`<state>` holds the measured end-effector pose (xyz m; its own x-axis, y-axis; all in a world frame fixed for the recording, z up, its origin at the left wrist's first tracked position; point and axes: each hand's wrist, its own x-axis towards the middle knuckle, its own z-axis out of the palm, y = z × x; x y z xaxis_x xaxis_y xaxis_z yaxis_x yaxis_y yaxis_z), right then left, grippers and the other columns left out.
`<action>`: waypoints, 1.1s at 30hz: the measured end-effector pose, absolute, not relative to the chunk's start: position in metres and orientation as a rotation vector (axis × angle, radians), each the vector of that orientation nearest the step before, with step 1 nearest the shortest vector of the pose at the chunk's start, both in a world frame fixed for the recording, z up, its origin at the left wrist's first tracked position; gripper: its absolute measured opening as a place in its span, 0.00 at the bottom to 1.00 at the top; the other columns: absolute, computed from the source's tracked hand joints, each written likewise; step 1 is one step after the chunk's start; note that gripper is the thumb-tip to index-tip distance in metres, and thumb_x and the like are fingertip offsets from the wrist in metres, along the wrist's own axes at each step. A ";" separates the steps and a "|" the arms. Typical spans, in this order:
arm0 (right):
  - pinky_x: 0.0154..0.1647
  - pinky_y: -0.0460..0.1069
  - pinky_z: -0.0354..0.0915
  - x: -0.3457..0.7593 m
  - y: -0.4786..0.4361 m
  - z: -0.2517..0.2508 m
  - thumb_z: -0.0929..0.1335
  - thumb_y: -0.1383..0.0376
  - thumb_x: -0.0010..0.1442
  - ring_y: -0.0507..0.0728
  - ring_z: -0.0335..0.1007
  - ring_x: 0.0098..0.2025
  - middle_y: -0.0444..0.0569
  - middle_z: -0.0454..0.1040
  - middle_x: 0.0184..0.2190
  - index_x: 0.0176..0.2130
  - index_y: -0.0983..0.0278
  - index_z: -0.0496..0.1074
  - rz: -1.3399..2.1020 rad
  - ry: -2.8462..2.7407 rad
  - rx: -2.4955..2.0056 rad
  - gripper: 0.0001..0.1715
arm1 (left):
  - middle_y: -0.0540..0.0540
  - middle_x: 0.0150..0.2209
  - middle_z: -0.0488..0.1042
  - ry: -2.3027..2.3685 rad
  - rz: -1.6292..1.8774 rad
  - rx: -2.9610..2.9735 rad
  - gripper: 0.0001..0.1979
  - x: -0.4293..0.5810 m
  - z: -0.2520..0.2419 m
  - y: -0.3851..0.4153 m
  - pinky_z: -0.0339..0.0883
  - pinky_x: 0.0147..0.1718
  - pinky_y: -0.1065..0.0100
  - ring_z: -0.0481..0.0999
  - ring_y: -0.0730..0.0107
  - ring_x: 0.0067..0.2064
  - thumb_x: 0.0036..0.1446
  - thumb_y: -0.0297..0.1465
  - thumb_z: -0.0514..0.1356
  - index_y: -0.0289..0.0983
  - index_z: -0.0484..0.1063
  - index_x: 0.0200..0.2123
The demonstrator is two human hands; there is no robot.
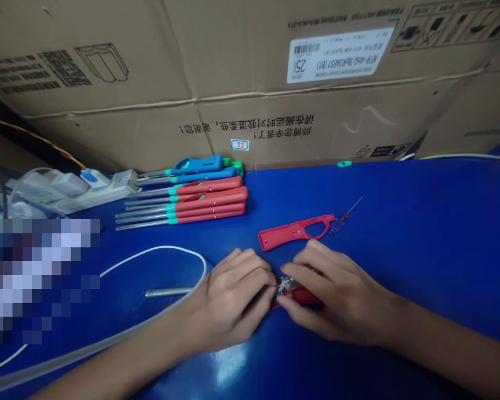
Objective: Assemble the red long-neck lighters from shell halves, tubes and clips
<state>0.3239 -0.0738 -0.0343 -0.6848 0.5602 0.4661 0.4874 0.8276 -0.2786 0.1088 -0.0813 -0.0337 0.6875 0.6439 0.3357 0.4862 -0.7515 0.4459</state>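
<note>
Both hands meet over an opened red lighter body [304,295] low in the middle of the head view. My left hand [237,294] is closed on its left end, fingertips bent inward. From the right, my right hand [337,289] grips the same body, its thumb and forefinger around small clear and white parts [287,284]. The fingers hide much of the inside. Just beyond my hands lies a loose red shell half [294,230], with a small purple-handled screwdriver [339,222] touching its right end. A metal tube [169,291] lies to the left, partly behind my left wrist.
Several red and blue long lighters [208,203] are lined up at the back left, beside a white power strip [104,191]. A white cable [150,248] loops over the blue table [420,233]. A large cardboard box [241,66] stands behind, near a small green piece [344,163].
</note>
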 end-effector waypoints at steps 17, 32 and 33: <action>0.55 0.56 0.64 0.339 -0.063 -0.040 0.65 0.69 0.61 0.54 0.69 0.39 0.48 0.73 0.36 0.49 0.66 0.68 0.500 -2.424 -0.722 0.14 | 0.43 0.34 0.74 0.903 0.758 2.557 0.06 0.107 -0.035 -0.078 0.67 0.36 0.62 0.71 0.67 0.36 0.61 0.23 0.55 0.33 0.70 0.39; 0.44 0.50 0.67 0.337 -0.063 -0.037 0.65 0.71 0.64 0.53 0.68 0.40 0.49 0.74 0.35 0.43 0.66 0.70 0.688 -2.330 -0.601 0.08 | 0.43 0.35 0.75 0.878 0.804 2.555 0.06 0.108 -0.031 -0.078 0.67 0.36 0.61 0.72 0.66 0.36 0.59 0.24 0.58 0.33 0.71 0.41; 0.43 0.49 0.67 0.337 -0.062 -0.038 0.65 0.71 0.64 0.53 0.68 0.39 0.49 0.74 0.35 0.43 0.66 0.70 0.699 -2.315 -0.590 0.07 | 0.43 0.35 0.75 0.880 0.793 2.560 0.06 0.107 -0.031 -0.078 0.67 0.37 0.61 0.72 0.66 0.36 0.60 0.24 0.57 0.33 0.71 0.41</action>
<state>0.3374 -0.0623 -0.0375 -0.6939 0.5661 0.4451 0.2251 0.7576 -0.6127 0.1071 -0.0776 -0.0312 0.6562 0.6404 0.3992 0.4633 -0.7594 0.4568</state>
